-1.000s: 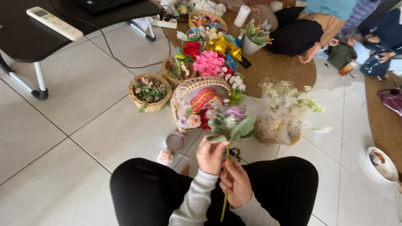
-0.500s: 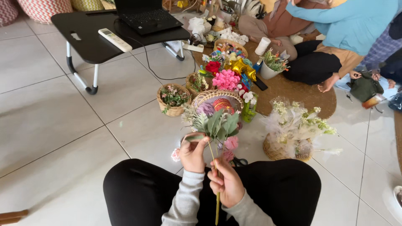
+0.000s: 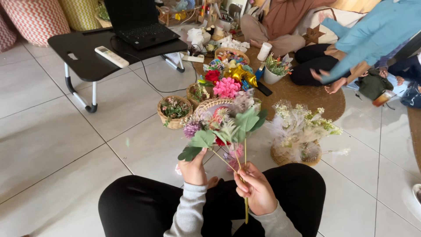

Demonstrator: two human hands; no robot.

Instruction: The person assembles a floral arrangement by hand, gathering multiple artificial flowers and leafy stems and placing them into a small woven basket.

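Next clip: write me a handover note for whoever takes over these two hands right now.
Left hand: closed around the leafy sprigs of the bunch of artificial flowers, held up over the lap.
Right hand: gripping the stems lower down.
Around: small baskets of flowers and a wrapped white bouquet on the tiled floor ahead.
Done: several stems gathered into one bunch.
Left: the bunch looks unbound; no tie or wrap shows on it.

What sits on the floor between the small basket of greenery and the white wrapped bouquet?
In the head view, a woven basket of mixed flowers lies between the small basket and the white bouquet, partly hidden behind the flower stems held up in both hands.
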